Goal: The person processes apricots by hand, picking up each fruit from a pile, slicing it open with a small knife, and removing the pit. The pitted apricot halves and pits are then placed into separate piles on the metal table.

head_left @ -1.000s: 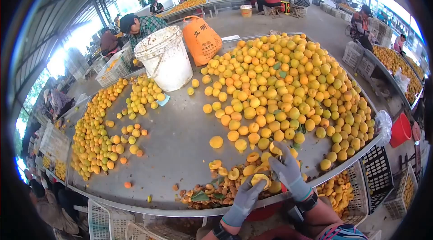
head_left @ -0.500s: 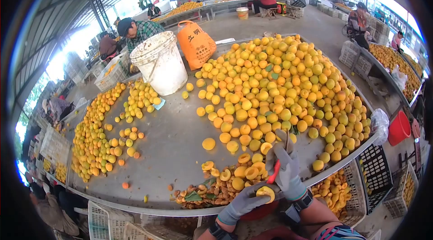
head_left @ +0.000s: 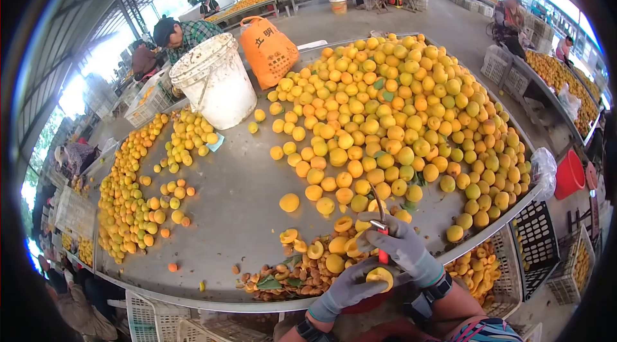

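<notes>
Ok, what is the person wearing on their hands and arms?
The left hand and right hand both wear grey gloves. A black strap circles each wrist, with no covering beyond it. Multicoloured patterned fabric, probably a sleeve, shows at the bottom edge.

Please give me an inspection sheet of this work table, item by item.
Surface: grey metal table with a raised rim.
Job's things: apricot half; knife with a red handle.
Clutter: big fruit pile, smaller fruit row at the left, white bucket, orange bag, pits and cut halves near the front edge.
Hands: left hand holds the apricot half; right hand grips the knife; both gloved.
Cables: nothing seen.
Surroundings: plastic crates beside the table; other people at nearby tables.
</notes>
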Tool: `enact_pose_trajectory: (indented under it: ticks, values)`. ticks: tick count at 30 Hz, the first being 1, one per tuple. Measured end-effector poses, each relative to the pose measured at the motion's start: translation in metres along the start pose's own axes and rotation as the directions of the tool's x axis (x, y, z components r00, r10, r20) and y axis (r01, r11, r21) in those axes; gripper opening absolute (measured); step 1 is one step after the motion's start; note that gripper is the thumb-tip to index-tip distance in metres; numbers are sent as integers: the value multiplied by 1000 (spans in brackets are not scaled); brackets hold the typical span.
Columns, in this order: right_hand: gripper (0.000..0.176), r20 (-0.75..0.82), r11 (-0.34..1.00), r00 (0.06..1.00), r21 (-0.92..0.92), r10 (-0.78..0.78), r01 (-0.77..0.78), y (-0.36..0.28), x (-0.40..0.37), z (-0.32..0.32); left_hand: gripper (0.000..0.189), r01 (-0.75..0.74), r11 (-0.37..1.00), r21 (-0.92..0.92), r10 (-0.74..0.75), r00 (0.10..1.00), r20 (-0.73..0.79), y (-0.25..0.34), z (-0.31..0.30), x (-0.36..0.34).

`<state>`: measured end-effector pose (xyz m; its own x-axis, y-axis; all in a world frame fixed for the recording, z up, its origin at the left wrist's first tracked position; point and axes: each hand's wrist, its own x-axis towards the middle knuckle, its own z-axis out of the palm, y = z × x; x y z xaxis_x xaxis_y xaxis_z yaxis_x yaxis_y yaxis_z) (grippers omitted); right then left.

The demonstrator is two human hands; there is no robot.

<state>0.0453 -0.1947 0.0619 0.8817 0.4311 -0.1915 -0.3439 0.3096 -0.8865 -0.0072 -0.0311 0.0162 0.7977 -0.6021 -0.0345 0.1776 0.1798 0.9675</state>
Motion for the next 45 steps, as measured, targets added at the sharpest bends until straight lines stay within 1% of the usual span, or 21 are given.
enact_pose_trajectory:
  ticks: [4, 5, 6, 7, 8, 10, 12, 14, 15, 16, 18, 24, 26, 27, 29, 32, 36, 38, 39, 41, 45]
  values:
    - [40, 35, 998, 998, 22, 53, -54, 1, 1, -3, 33, 139, 987, -78, -142, 989, -31, 0, -6, -4]
    - [36, 37, 994, 994, -42, 106, -105, 1, 1, -3, 33, 182, 977, -113, -186, 982, -30, -2, -8, -5]
    - [32, 37, 982, 987, -107, 157, -153, 2, 1, -5, 33, 185, 976, -118, -190, 981, -27, -1, -5, -4]
    - [32, 32, 982, 986, -107, 162, -157, 3, 1, -6, 34, 100, 987, -130, -105, 994, -40, 1, -2, -2]
    - [28, 52, 991, 991, -57, 123, -120, 4, 2, -7, 36, 14, 990, -139, -21, 998, -55, 3, 0, -1]
    - [24, 59, 996, 994, -2, 94, -94, 9, 4, -8, 37, 4, 993, -119, -20, 991, -129, 1, -3, -3]
    - [16, -117, 983, 986, 127, -116, 131, 18, 5, -6, 44, 12, 985, -171, -66, 947, -315, 1, 0, -9]
    - [14, -305, 957, 929, 132, -210, 260, 7, 4, 3, 41, -79, 994, -73, 49, 938, -342, -4, -5, -5]
    - [12, -271, 925, 923, 192, -272, 328, 3, 5, 4, 36, -49, 978, -205, -25, 939, -342, 1, -5, -1]
    - [11, -234, 884, 910, 249, -342, 396, -1, 5, 3, 36, -50, 976, -212, -30, 935, -355, 1, -6, 2]
    - [9, -223, 881, 906, 239, -360, 409, -4, 7, -3, 37, -22, 967, -254, -85, 912, -402, 5, -3, 6]
    - [9, -182, 841, 862, 196, -474, 504, -2, 6, 5, 38, 94, 959, -268, -189, 915, -356, 6, -1, 11]
    - [8, -177, 780, 811, 226, -557, 584, 1, 6, 8, 36, 122, 964, -235, -217, 875, -433, 5, 3, 13]
    - [8, -176, 786, 816, 221, -550, 577, 1, 6, 11, 36, 122, 962, -246, -222, 874, -433, 5, 4, 14]
    - [7, -248, 753, 806, 289, -537, 591, 2, 4, 16, 33, 186, 975, -119, -221, 843, -491, 5, 4, 17]
    - [5, -247, 766, 821, 297, -515, 570, 13, 4, 14, 31, 103, 966, -239, -212, 843, -495, 1, 5, 18]
    - [5, -316, 745, 816, 340, -484, 573, 19, 4, 24, 31, 89, 978, -189, -173, 852, -493, -6, 4, 17]
    - [34, -281, 796, 805, 177, -523, 579, 21, 4, 27, 33, 32, 999, -29, -43, 849, -527, -12, 5, 17]
    - [34, -279, 799, 808, 175, -520, 575, 20, 4, 30, 33, 31, 999, -34, -44, 847, -530, -15, 5, 17]
    - [35, -254, 832, 799, -47, -545, 552, 17, 2, 37, 37, -36, 994, -99, -23, 844, -537, -20, 5, 16]
    - [36, -152, 798, 783, -117, -603, 591, 32, 7, 26, 42, -49, 997, -63, 4, 818, -575, -29, 5, 18]
